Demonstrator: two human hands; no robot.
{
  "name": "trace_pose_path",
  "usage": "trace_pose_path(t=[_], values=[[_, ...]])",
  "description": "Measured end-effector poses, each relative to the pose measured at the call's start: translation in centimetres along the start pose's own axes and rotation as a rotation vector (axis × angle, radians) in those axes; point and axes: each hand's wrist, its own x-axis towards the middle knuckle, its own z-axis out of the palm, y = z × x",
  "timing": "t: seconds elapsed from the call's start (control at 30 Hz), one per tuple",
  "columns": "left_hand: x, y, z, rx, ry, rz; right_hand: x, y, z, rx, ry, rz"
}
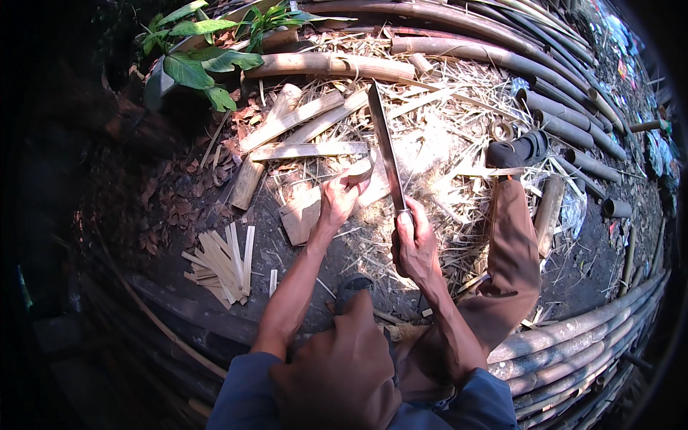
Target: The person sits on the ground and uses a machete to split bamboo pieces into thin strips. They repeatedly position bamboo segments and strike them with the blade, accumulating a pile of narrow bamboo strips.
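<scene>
In the head view, the right hand is wrapped around the handle of a long knife, whose blade points up and away from the person. The left hand pinches a short piece of bamboo just left of the blade. A wooden block lies below, and cut strips are piled on the ground, left of the left forearm.

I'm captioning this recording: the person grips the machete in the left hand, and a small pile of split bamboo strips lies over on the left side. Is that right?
Not quite: the head view shows the machete in the right hand, not the left hand. The small pile of split bamboo strips does lie on the left side.
</scene>
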Motion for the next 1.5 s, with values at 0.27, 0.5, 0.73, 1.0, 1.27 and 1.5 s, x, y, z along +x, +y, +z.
trace_pose_path(t=[0.27,0.5,0.73,1.0,1.27,1.5], values=[[-0.4,0.9,-0.4,0.021,-0.071,-0.006,1.7,-0.6,2.1,0.204,-0.085,0.040],[-1.0,-0.6,-0.6,0.007,-0.031,-0.036,1.0,-2.3,3.1,0.432,-0.165,0.304],[-1.7,-3.9,-1.8,-0.153,-0.021,-0.051,1.1,1.5,3.6,-0.384,0.074,-0.424],[-1.2,3.5,-0.7,-0.420,0.001,-0.138,1.4,0.1,3.3,-0.175,0.108,-0.340],[-1.0,10.9,-1.0,0.349,0.005,-0.044,0.9,-4.9,1.4,-0.172,0.009,-0.277],[-3.6,-1.0,-1.7,0.573,0.031,0.074,2.2,1.5,4.4,-0.253,0.026,-0.326]])
